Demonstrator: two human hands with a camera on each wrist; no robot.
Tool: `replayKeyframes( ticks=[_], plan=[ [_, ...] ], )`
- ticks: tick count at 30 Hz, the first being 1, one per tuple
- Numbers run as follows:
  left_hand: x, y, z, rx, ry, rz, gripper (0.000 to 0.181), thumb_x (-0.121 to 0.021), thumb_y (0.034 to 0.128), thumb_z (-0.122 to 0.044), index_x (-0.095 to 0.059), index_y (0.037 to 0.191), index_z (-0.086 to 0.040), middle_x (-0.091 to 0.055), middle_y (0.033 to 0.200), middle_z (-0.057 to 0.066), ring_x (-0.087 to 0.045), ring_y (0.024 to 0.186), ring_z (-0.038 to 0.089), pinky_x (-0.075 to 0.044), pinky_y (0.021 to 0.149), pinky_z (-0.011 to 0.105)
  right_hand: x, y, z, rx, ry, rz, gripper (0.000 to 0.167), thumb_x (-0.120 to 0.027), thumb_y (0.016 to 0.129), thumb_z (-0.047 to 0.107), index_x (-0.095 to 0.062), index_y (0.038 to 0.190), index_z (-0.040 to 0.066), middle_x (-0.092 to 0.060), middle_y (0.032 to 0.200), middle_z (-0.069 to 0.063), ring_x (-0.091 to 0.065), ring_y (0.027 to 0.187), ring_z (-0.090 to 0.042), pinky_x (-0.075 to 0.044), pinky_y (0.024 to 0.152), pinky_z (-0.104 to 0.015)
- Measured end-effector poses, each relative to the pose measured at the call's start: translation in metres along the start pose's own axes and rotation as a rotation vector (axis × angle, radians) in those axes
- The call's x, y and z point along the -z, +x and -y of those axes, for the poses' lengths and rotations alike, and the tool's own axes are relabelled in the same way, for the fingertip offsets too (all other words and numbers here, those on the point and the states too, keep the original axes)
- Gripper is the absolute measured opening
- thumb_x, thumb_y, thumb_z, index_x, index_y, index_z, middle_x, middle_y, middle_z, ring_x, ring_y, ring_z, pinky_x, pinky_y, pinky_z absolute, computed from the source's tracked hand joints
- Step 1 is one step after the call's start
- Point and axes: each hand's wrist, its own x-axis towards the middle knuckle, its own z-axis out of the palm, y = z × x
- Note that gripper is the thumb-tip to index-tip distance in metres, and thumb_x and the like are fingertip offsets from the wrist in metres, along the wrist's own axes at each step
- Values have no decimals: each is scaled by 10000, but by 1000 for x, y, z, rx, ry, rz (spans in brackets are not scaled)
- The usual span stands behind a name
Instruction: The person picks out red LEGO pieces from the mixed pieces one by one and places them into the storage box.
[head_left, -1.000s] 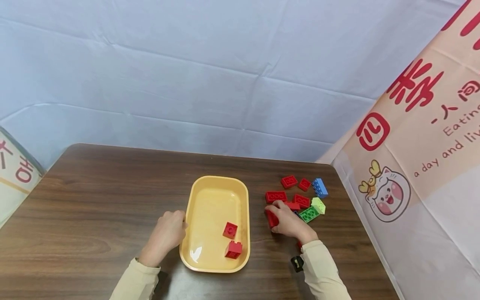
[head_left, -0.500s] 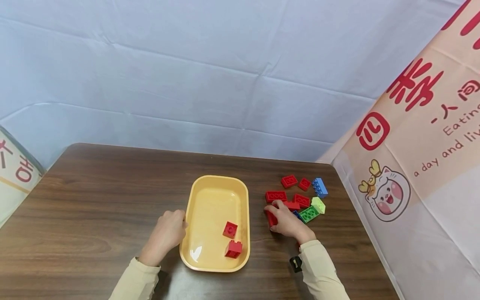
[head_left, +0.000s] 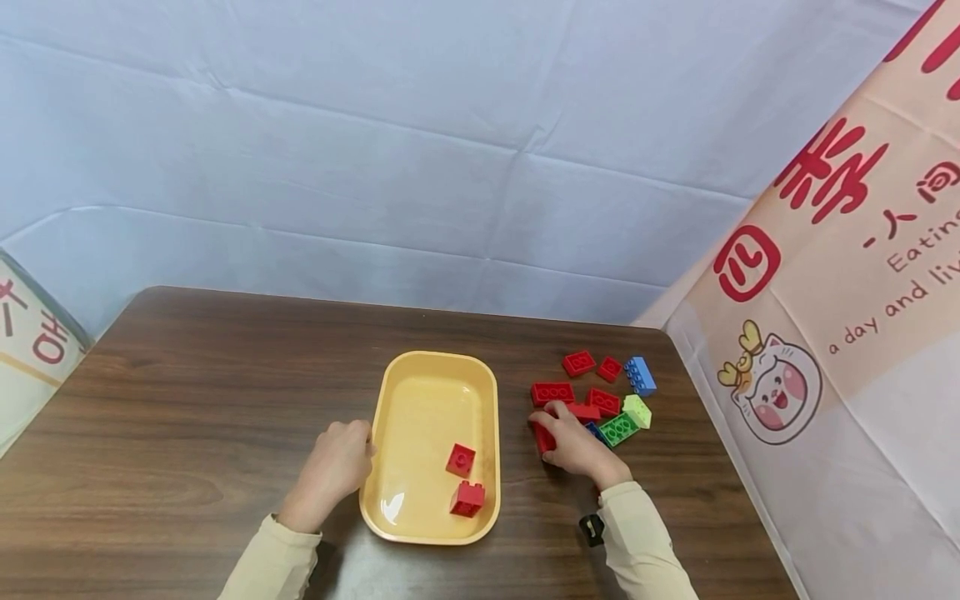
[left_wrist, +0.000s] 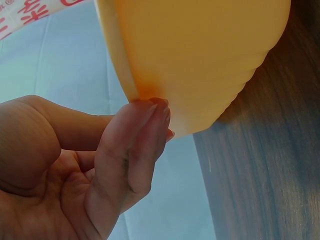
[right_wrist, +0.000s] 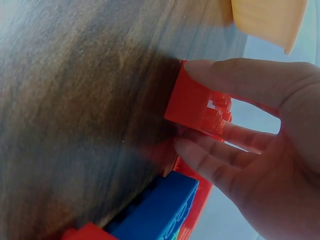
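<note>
A yellow tray stands on the table with two red bricks inside, one lying studs-hidden and one with studs up. My left hand pinches the tray's left rim between thumb and fingers, as the left wrist view also shows. To the right of the tray, my right hand grips a red brick between thumb and fingers, low over the table. Whether that brick touches the table is unclear. A blue brick and another red brick lie close beside these fingers.
Several loose bricks lie beyond and right of my right hand: red ones, a green one, a pale green one and a lighter blue one. Cloth hangs behind the brown table.
My right wrist has shifted very slightly left, showing more of the dark blue brick beside it. The left hand and the tray have stayed put.
</note>
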Motion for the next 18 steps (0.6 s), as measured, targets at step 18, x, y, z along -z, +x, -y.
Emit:
replayKeyframes(
  ticks=[18],
  plan=[
    [0,0,-1,-2,-7,4,184,-600,800,34,-508,659,-40,-451,572,43,-448,499,176,-377,442,273,1,-3,1,-13,14,0,481,-728,729,15,-570,1179,72,-425,1167,-130,-490,951,-243,-460,822,-416]
  ],
)
